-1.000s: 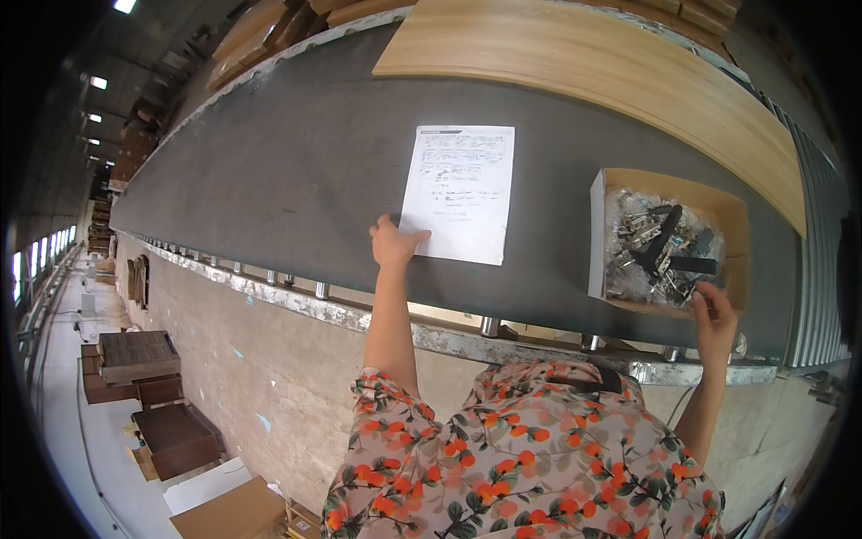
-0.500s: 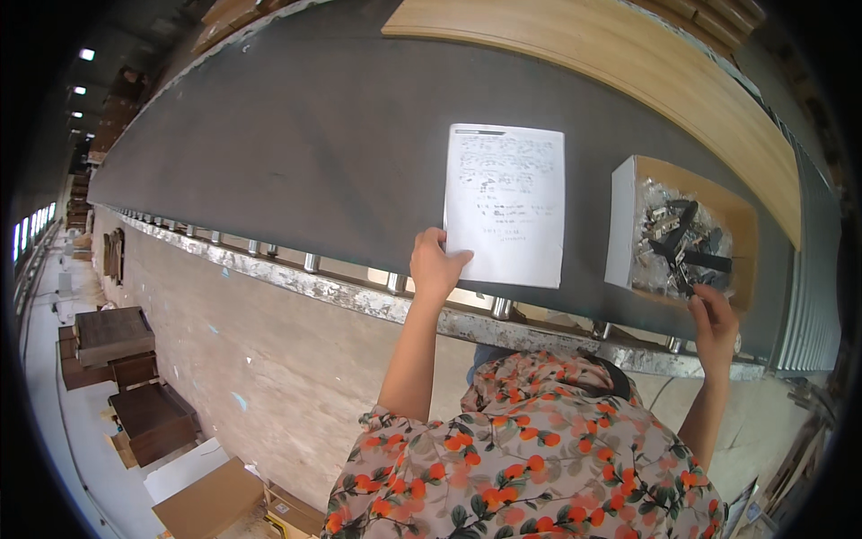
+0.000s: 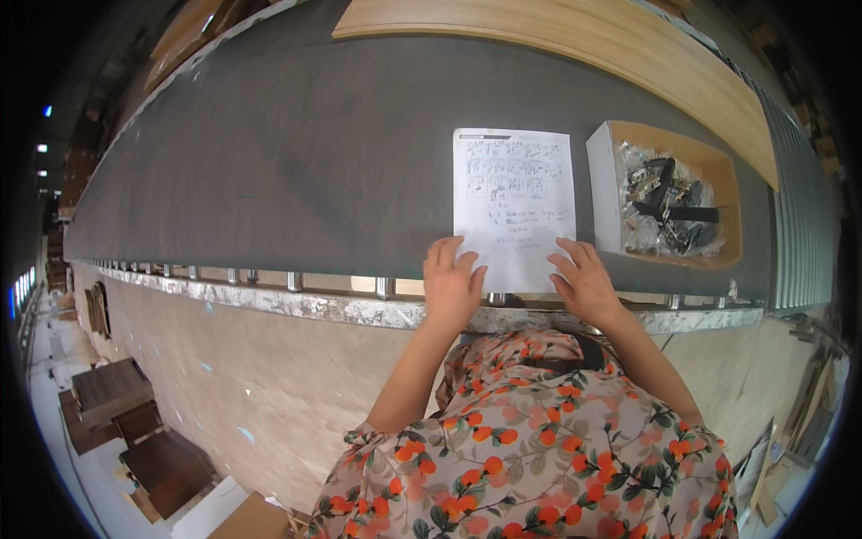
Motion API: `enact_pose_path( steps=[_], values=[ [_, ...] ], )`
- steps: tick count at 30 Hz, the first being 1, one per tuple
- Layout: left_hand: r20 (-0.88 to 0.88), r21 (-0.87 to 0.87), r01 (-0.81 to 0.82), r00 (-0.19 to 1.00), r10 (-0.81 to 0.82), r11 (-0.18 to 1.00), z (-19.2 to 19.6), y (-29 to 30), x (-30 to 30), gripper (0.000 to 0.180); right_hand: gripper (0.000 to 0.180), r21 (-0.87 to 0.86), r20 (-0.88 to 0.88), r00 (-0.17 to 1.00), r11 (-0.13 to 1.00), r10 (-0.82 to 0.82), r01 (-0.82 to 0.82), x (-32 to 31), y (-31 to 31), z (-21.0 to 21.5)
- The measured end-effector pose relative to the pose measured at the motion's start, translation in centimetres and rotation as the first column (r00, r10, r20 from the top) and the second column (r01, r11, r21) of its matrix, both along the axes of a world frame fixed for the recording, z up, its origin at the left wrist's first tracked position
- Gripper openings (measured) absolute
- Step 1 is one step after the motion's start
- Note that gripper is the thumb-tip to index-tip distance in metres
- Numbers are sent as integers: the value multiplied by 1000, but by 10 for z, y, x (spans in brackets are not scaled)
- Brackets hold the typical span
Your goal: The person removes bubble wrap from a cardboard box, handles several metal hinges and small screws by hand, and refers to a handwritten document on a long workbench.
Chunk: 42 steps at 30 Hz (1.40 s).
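A white sheet of paper (image 3: 516,202) with dark handwriting lies on the dark board, close to its near edge. My left hand (image 3: 452,280) rests on the lower left edge of the sheet, its thumb and fingers apart. At the lower right edge my right hand (image 3: 585,286) touches the paper with spread, slightly bent fingers. To the right of the sheet stands an open cardboard box (image 3: 607,193). Inside it are metal hardware pieces in clear plastic bags, with black T-shaped pieces (image 3: 678,213) on top. Neither hand touches the box.
The long dark board (image 3: 296,153) rests over a row of metal rollers (image 3: 294,281) on a worn frame. A light wood panel (image 3: 557,36) lies along the far side. Ridged grey strips (image 3: 802,225) stand at the right. Brown stacked panels (image 3: 112,393) sit on the floor, lower left.
My right hand has left the black piece in the box and moved left onto the paper's right edge. My left hand has shifted its fingers on the left edge. The view has turned slightly.
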<state>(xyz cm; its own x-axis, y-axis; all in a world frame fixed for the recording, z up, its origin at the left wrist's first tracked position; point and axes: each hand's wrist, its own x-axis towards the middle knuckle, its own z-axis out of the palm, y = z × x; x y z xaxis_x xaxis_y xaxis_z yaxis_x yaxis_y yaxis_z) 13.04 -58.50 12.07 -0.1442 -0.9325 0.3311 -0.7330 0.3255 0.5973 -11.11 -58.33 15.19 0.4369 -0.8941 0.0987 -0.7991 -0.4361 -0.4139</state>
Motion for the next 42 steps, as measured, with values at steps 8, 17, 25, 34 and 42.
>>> enact_pose_path(
  steps=[8,17,25,34,42],
  values=[
    [119,251,228,957,-264,941,-6,-34,6,25,19,148,-19,999,988,-33,35,-2,-10,-11],
    [212,395,150,945,-249,906,2,-61,-7,62,33,216,34,997,974,-71,62,-3,-30,-18],
    [261,657,43,924,-281,752,20,-97,-15,98,72,340,-6,995,935,-103,99,-6,-41,-19],
    [307,705,18,894,-327,709,22,-122,-21,110,71,407,-63,991,904,-117,133,-5,-43,-16],
    [259,704,51,910,-323,709,14,-134,-22,109,71,371,-59,991,918,-123,136,-5,-43,-17]
  ],
)
